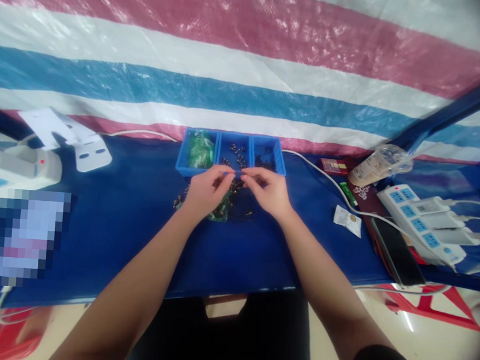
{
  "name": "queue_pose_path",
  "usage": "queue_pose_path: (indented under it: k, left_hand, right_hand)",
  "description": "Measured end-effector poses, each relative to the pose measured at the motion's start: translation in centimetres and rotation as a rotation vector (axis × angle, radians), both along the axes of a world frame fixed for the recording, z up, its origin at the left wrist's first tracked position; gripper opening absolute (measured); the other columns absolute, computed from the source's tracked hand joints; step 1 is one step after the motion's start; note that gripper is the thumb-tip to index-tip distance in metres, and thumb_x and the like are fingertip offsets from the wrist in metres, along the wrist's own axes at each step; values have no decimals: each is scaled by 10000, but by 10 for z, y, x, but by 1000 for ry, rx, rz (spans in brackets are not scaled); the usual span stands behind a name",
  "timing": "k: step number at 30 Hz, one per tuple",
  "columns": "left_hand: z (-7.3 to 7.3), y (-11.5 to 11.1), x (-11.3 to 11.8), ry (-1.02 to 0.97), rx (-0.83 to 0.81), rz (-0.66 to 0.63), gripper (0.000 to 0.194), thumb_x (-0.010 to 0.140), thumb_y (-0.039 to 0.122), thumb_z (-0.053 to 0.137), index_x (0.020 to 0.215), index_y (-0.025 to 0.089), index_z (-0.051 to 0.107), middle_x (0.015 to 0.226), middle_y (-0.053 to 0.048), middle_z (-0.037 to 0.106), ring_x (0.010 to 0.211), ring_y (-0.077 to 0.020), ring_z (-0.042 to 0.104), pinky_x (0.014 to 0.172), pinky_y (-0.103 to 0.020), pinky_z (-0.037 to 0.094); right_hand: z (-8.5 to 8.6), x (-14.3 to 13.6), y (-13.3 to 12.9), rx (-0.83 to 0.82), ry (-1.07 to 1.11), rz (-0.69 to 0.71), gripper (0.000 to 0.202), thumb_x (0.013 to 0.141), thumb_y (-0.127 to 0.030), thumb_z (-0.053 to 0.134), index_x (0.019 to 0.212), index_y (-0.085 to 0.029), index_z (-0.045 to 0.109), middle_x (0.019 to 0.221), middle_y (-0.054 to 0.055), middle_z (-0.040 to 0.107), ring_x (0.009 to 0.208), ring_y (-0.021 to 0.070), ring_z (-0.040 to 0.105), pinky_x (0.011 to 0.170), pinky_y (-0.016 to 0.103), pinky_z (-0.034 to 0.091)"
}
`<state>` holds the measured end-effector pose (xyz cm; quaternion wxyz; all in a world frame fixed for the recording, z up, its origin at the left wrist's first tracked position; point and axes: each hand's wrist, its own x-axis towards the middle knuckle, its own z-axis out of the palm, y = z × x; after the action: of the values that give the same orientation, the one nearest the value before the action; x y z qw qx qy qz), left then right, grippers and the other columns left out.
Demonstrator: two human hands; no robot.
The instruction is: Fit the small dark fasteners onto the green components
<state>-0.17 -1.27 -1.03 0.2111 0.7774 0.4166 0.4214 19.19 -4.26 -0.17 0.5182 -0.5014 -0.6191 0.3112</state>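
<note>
My left hand (206, 190) and my right hand (270, 192) meet almost fingertip to fingertip just in front of a blue three-part bin (195, 172). Both have thumb and forefinger pinched together; whatever sits between them is too small to make out. Beneath and between the hands lies a loose pile of small dark and brassy metal parts (235, 195), with a green plastic bag (220, 211) at its near side. In the bin, green plastic bags (201, 151) fill the left compartment, small brassy metal parts (239, 157) lie in the middle, and small black parts (265, 161) in the right.
Rightward on the blue table (130, 216) are a plastic cup (374, 167), a white packet (347, 220), a dark phone (397, 251) and a power strip (420, 220) with a trailing cable. A blurred-out device (28, 236) and a white socket unit (23, 167) occupy the left.
</note>
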Motion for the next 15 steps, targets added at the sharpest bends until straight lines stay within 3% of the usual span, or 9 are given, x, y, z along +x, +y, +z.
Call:
queue_pose_path:
  k: [15]
  left_hand:
    - [1, 1, 1, 34, -1, 3, 190, 970, 344, 602, 1032, 198, 706, 724, 24, 703, 563, -86, 597, 608, -213, 462]
  right_hand:
    - [0, 0, -1, 16, -63, 17, 226, 889, -361, 719, 1056, -218, 769, 922, 51, 794, 720, 163, 739, 650, 301, 581]
